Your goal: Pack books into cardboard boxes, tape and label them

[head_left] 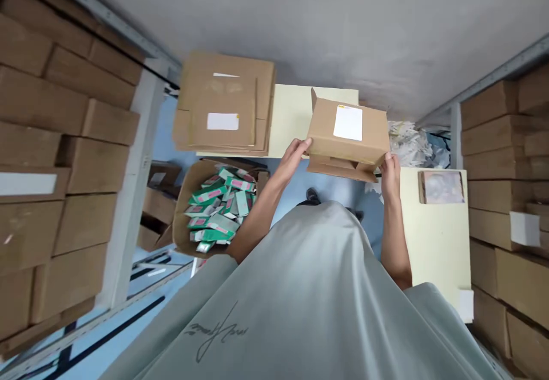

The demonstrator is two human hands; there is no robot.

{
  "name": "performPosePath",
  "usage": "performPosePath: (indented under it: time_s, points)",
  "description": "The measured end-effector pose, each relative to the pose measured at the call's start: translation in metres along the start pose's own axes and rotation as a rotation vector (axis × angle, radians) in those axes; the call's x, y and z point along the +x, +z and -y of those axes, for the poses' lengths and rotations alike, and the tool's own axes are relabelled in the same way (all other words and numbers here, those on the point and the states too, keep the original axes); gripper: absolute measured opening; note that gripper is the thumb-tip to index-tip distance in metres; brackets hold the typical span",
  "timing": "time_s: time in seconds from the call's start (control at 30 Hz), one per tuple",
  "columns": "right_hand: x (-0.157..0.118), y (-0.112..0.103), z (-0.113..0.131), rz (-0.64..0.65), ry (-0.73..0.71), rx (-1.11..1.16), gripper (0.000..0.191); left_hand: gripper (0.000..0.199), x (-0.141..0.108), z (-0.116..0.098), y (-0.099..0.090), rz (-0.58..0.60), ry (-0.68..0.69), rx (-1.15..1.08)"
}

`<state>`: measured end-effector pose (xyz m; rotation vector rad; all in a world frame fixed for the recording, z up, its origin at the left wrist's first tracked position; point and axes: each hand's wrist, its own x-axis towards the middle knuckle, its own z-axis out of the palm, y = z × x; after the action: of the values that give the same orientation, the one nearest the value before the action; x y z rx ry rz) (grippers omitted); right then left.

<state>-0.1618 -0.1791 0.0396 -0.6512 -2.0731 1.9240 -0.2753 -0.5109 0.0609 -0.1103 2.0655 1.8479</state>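
Note:
A brown cardboard box point(321, 131) with a white label point(348, 122) is held between my two hands, over the front edge of the pale table point(294, 114). Its flaps on the side toward me hang apart, and another flap stands up at its far left corner. My left hand point(295, 155) grips the box's near left corner, thumb on top. At the near right corner my right hand point(389, 173) has its fingers closed on the cardboard. The inside of the box is mostly hidden.
Flattened cardboard boxes point(234, 102) are stacked on the table's left. Below them, an open carton point(182, 225) holds many small green-and-white packets point(218, 208). A picture-topped block point(441, 187) lies on the right-hand table point(437, 242). Shelves of boxes point(81, 157) flank both sides; crumpled plastic point(409, 142) lies behind.

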Motion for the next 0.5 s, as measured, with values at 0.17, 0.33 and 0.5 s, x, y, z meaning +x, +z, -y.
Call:
performPosePath:
  time_s: [0.17,0.33,0.5]
  points:
    - [0.054,0.091,-0.032,0.023,0.102,-0.087,0.041,0.025,0.069,0.038,-0.054,-0.012,-0.128,0.035]
    - [0.081,0.116,-0.050,0.044,0.034,-0.094,0.042,0.039,0.118,0.067,-0.058,0.043,-0.085,-0.033]
    - [0.101,0.127,-0.067,0.014,0.128,-0.256,0.034,0.055,0.150,0.083,-0.054,0.061,-0.111,0.032]
